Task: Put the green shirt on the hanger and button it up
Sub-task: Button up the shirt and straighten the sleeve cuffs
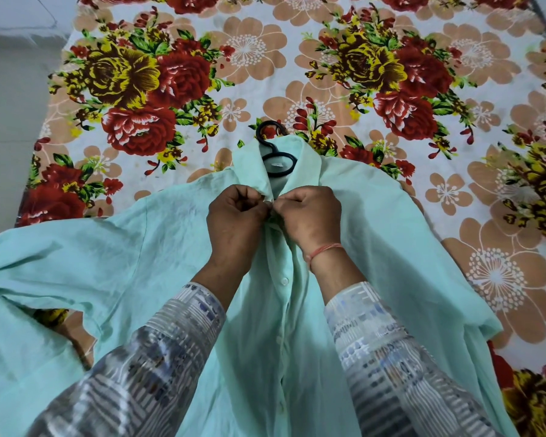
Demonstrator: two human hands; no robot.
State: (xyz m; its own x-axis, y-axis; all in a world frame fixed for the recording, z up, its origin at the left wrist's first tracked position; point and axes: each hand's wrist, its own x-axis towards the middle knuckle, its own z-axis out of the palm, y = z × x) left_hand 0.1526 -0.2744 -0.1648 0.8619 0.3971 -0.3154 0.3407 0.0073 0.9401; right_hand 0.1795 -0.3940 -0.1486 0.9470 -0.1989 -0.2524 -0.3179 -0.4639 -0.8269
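Note:
A pale green shirt (133, 247) lies front-up on the flowered bedsheet, sleeves spread to both sides. A black hanger (276, 152) sits inside its collar, with the hook poking out past the collar's top. My left hand (237, 212) and my right hand (309, 212) meet just below the collar, each pinching one edge of the shirt's front placket. What the fingertips hold between them is hidden. A white button (284, 281) shows on the placket lower down, between my forearms.
The flowered bedsheet (391, 74) covers the bed around the shirt. The bed's left edge runs beside a grey floor (10, 105). The shirt's left sleeve (29, 279) reaches the frame's left edge.

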